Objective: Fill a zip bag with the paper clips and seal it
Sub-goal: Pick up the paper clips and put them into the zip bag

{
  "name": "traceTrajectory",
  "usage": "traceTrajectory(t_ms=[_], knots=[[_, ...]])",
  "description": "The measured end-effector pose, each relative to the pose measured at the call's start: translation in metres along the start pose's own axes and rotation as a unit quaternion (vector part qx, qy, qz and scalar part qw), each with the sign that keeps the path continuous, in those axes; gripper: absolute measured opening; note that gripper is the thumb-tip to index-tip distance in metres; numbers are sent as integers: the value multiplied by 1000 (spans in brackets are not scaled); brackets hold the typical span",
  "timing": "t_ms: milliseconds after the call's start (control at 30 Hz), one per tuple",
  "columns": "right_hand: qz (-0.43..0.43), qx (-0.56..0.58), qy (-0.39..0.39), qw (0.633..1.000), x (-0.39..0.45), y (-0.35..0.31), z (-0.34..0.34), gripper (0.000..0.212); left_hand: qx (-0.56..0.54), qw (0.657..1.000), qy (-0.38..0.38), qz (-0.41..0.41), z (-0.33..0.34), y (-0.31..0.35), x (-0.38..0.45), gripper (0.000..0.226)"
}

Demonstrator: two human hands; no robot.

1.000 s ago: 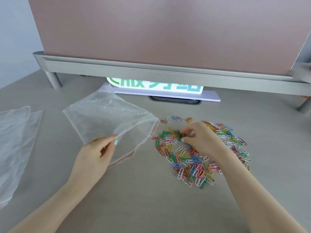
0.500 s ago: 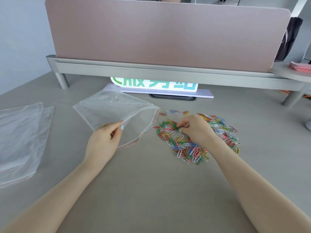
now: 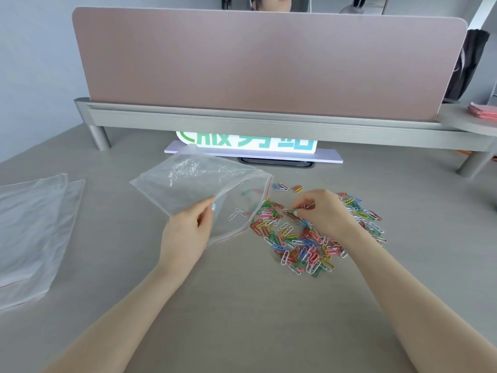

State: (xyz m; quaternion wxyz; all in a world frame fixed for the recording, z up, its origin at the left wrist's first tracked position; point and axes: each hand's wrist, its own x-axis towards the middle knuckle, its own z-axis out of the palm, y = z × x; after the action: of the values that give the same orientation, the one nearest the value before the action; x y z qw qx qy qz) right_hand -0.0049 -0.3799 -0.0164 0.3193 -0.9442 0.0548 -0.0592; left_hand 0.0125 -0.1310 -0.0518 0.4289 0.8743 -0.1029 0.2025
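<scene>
Grey desk [image 3: 242, 305], left hand [image 3: 188, 235] pinching zip bag [image 3: 196, 184] mouth, right hand [image 3: 322, 211] clawed, pinching paper clips [image 3: 295, 243].

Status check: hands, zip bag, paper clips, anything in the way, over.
Left hand pinching zip bag mouth open. Right hand picking from paper clips pile; a few clips inside bag. Nothing blocking.

A pink desk divider [image 3: 269, 60] stands on a grey rail [image 3: 242, 122]; a green-lettered sign [image 3: 250, 142] sits beneath, spare clear bags [image 3: 29, 227] lie far left.
</scene>
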Motion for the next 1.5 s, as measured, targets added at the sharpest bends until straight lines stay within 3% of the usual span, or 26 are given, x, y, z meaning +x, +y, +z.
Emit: traceTrajectory(t_ms=[200,467,767,867,1100,1333,1500], knots=[[8,-20,-47,999,2,3,-2,25,-30,999,-8,-15,-1,-4,3,27],[-7,-62,-30,998,2,-2,1,17,-20,999,-34,0,-1,-2,3,28],[21,30,-37,999,0,-3,-8,13,-26,999,-39,10,-1,-1,3,31],[27,113,-45,992,0,-12,-11,14,-27,999,-32,13,0,0,3,34],[-17,206,-80,975,8,-61,18,13,-46,998,-9,35,1,2,1,38],[-66,121,-71,988,29,-109,69,29,-71,996,27,51,-1,2,1,38],[-138,-128,-102,977,38,-128,92,42,-88,994,30,50,-2,4,2,51]])
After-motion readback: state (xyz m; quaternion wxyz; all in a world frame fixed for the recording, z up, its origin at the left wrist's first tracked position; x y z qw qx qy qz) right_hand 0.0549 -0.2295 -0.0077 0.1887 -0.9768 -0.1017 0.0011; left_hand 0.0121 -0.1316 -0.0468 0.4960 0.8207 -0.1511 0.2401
